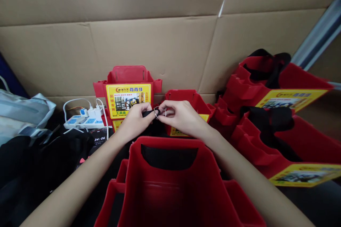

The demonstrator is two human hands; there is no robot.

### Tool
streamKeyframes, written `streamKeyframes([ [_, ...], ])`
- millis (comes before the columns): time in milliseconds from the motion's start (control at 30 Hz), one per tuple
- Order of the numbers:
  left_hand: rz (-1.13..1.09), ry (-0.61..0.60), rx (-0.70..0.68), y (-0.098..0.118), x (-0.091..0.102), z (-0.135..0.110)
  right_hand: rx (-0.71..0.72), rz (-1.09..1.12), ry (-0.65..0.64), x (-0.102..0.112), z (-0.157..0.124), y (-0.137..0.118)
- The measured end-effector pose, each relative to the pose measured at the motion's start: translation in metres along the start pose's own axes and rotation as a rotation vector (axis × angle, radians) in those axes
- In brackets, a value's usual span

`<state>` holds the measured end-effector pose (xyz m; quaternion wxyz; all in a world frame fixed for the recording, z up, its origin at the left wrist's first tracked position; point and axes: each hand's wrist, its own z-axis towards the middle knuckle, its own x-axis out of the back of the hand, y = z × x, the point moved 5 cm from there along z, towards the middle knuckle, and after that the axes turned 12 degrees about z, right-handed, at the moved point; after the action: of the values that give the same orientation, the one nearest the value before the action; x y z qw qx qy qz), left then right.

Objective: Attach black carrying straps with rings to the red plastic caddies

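Just beyond the rim of a red plastic tool box (pixel 173 184), my two hands meet. My left hand (pixel 139 117) is closed on the end of a black strap (pixel 147 113). Pinched in the fingers of my right hand (pixel 183 116) are metal rings (pixel 161 112), which touch the strap end. Black webbing shows through the slot in the near box's back wall. The rest of the strap is mostly hidden behind the hands and the box.
Red boxes with yellow labels (pixel 128 95) stand behind my hands. More red boxes with black straps (pixel 277 74) sit at right. On the left are a power strip (pixel 85 122), a phone (pixel 98 138) and a pale plastic bag (pixel 23 113). Cardboard (pixel 149 49) forms the back wall.
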<state>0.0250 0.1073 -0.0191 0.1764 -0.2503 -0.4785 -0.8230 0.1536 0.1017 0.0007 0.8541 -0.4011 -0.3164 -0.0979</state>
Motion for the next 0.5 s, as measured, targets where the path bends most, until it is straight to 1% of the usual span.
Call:
streamKeyframes([
  [67,-0.04,-0.059,0.018,-0.002,-0.003,0.0,0.043,-0.078,-0.027,-0.001,0.0,-0.001],
  [200,-0.118,-0.178,0.063,-0.006,-0.01,-0.002,0.169,-0.231,-0.156,-0.004,-0.001,-0.005],
  [267,-0.152,-0.218,0.082,-0.006,-0.012,-0.003,0.202,-0.268,-0.198,-0.005,-0.002,-0.007],
  [367,-0.239,-0.262,0.119,-0.005,-0.014,-0.006,0.202,-0.262,-0.204,-0.005,-0.002,-0.009],
  [500,-0.354,-0.272,0.143,-0.003,-0.013,-0.007,0.157,-0.17,-0.182,-0.005,-0.003,-0.009],
])
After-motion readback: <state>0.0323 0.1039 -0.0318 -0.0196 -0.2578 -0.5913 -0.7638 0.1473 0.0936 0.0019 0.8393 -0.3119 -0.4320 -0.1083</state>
